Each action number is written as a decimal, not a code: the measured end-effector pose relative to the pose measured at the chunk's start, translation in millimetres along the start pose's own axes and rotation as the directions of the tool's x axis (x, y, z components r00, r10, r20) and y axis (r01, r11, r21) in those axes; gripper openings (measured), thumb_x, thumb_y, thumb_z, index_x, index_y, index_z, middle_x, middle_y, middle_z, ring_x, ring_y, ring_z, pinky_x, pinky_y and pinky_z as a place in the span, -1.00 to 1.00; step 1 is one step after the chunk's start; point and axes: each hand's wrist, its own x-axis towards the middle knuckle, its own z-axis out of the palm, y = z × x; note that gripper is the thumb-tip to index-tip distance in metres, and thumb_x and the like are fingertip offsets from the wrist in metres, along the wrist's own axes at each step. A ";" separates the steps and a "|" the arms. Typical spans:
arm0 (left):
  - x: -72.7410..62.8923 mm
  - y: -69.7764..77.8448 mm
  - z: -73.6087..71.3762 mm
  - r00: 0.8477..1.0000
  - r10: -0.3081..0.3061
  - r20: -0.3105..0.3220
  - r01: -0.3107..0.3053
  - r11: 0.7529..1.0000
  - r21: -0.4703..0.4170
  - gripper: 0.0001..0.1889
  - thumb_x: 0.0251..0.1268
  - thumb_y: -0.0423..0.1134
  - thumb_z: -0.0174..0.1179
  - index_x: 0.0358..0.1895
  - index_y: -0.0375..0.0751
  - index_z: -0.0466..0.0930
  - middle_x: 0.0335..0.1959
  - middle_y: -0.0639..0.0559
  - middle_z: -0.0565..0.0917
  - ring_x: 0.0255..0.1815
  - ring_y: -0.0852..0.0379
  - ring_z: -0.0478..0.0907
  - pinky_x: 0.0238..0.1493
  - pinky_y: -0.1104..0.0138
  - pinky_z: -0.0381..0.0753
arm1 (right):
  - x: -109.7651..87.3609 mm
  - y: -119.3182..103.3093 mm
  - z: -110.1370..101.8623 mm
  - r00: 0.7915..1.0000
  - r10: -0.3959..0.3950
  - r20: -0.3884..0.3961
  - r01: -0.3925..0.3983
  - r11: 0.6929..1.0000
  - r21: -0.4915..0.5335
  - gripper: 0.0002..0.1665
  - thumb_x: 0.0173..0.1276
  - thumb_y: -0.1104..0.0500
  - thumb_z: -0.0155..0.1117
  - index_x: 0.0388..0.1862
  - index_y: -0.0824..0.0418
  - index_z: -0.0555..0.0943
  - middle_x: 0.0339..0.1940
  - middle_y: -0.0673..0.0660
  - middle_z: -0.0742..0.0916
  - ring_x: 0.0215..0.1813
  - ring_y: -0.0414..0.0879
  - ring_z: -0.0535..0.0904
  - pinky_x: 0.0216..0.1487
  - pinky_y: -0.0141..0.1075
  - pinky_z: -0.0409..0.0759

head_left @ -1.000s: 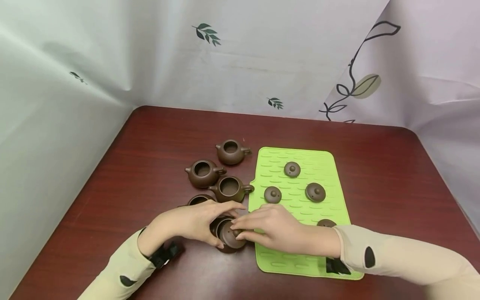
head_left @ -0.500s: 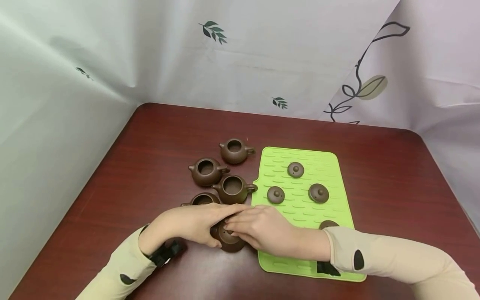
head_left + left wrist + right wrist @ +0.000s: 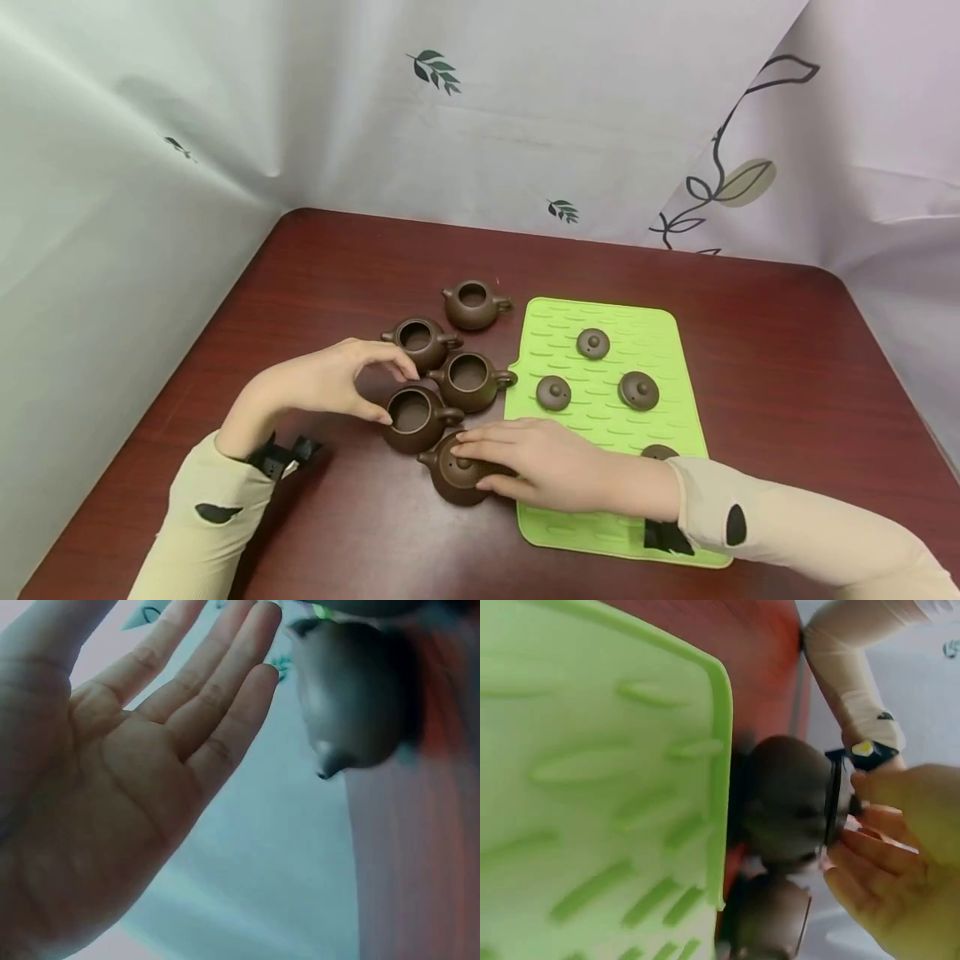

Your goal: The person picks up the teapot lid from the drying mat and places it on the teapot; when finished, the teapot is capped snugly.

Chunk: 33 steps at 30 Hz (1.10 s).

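The left sleeve [image 3: 187,546] and right sleeve [image 3: 813,510] are long, cream and softly creased, each with one black patch near the cuff: a pointed oval [image 3: 217,513] on the left, a teardrop [image 3: 737,525] on the right. A black, boxy left device [image 3: 279,458], with a small pale mark, and a black right device [image 3: 666,536] sit at the wrists. The left hand [image 3: 322,377] and right hand [image 3: 536,465] are bare.

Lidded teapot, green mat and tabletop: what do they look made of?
Lidded teapot: probably unglazed clay, satin brown with soft highlights. Green mat: likely silicone or soft plastic, given its moulded ridges. Tabletop: wood or wood-look laminate, glossy reddish-brown with faint grain.
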 end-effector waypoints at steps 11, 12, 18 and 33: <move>5.9 -30.0 8.5 0.993 0.034 0.110 -0.018 0.990 -0.141 -0.41 -0.10 0.04 0.44 0.09 0.07 0.49 0.03 0.23 0.55 0.10 0.21 0.45 0.14 0.25 0.41 | -51.4 12.4 -16.8 0.982 0.173 -0.079 -0.168 0.984 0.063 -0.45 0.29 0.09 0.26 0.26 0.05 0.43 0.21 0.01 0.56 0.24 -0.12 0.45 0.17 -0.16 0.45; 6.2 -31.7 9.6 0.992 0.034 0.121 -0.014 0.987 -0.161 -0.40 -0.10 0.04 0.44 0.10 0.07 0.48 0.04 0.23 0.54 0.10 0.20 0.45 0.15 0.25 0.40 | -55.9 12.8 -19.7 0.976 0.196 -0.090 -0.190 0.979 0.068 -0.44 0.28 0.10 0.28 0.27 0.03 0.43 0.22 -0.01 0.55 0.24 -0.13 0.45 0.18 -0.16 0.45; 7.8 -36.5 15.9 0.989 0.066 0.136 -0.040 0.981 -0.190 -0.35 -0.10 0.02 0.45 0.16 0.08 0.45 0.09 0.21 0.52 0.16 0.21 0.41 0.19 0.30 0.35 | -83.5 16.1 -35.7 0.941 0.305 -0.147 -0.302 0.952 0.040 -0.40 0.17 0.16 0.38 0.22 -0.05 0.47 0.19 -0.04 0.57 0.21 -0.15 0.47 0.18 -0.30 0.43; 13.2 -33.4 17.9 0.977 0.040 0.210 0.003 0.980 -0.199 -0.28 -0.11 -0.08 0.46 0.24 0.00 0.42 0.20 0.17 0.49 0.26 0.21 0.34 0.23 0.31 0.36 | -163.6 40.3 -33.6 0.894 0.425 -0.140 -0.412 0.904 0.116 -0.42 0.04 0.15 0.48 0.10 0.07 0.58 0.06 -0.04 0.65 0.14 -0.28 0.50 0.13 -0.69 0.25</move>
